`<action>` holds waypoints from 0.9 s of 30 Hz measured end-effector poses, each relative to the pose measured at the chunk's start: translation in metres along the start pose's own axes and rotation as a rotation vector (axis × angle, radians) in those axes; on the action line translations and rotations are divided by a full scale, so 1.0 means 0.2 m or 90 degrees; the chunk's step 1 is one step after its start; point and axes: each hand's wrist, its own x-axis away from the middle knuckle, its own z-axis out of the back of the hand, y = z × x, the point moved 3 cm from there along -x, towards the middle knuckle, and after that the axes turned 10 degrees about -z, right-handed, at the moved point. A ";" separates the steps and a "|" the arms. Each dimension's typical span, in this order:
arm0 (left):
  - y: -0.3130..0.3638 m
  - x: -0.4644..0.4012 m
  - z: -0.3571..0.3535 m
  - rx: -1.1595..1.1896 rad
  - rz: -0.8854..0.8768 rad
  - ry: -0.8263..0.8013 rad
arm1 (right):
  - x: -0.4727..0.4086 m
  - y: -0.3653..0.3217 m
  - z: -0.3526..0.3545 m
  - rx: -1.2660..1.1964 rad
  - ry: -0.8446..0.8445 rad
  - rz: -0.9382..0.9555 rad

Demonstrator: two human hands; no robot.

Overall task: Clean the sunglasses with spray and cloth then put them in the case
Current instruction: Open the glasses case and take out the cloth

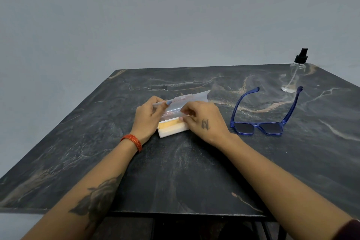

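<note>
both forearms reach in from the near edge of the tabletop [175,171], a dark marbled slab, and there's a tattoo on the left forearm and a red bracelet [132,141] at the left wrist. up at the middle of the tabletop the two hands meet on the case [173,125], a pale translucent box lying flat with something orange showing inside it. left hand [146,118] is closed on the left end of the case, thumb pressed onto the raised clear lid [187,101]. right hand [204,121], small tattoo on its back, has its fingertips pinched together on the lid's near edge, right over the box. so both hands are clamped on the case, lid tilted up and away from the person.

over to the right, the sunglasses [263,121] sit well apart from the hands, blue frame, dark lenses facing the near edge, both arms unfolded and pointing toward the far edge. beyond them, near the far right corner, the spray bottle [294,78] stands upright, clear body, black pump top, just past the tip of the right temple arm. no cloth clearly made out, unless it's that orange thing in the box, can't tell.
</note>
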 end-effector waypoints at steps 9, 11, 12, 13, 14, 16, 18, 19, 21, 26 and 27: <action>0.00 0.00 0.00 -0.024 -0.007 0.000 | -0.10 0.00 0.11 0.180 -0.046 -0.178; 0.00 0.00 0.00 -0.021 -0.011 0.003 | -0.12 -0.02 0.10 0.207 -0.076 -0.180; 0.00 0.00 0.00 -0.019 -0.014 0.004 | -0.13 -0.03 0.10 0.222 -0.087 -0.176; 0.00 0.00 0.00 -0.018 -0.017 0.005 | -0.14 -0.04 0.10 0.238 -0.095 -0.168; 0.00 0.00 0.01 -0.018 -0.019 0.006 | -0.15 -0.05 0.10 0.254 -0.104 -0.160; 0.00 0.00 0.01 -0.020 -0.024 0.007 | -0.17 -0.07 0.10 0.280 -0.120 -0.146; 0.00 0.00 0.01 -0.024 -0.029 0.009 | -0.18 -0.09 0.11 0.300 -0.135 -0.135; 0.00 0.00 0.01 -0.027 -0.030 0.010 | -0.18 -0.10 0.11 0.312 -0.137 -0.127; 0.00 0.00 0.01 -0.031 -0.026 0.010 | -0.18 -0.11 0.12 0.346 -0.130 -0.104; 0.00 0.00 0.00 -0.030 -0.023 0.013 | -0.17 -0.09 0.12 0.388 -0.123 -0.057; 0.00 0.00 0.00 -0.030 -0.023 0.014 | -0.17 -0.09 0.12 0.390 -0.122 -0.050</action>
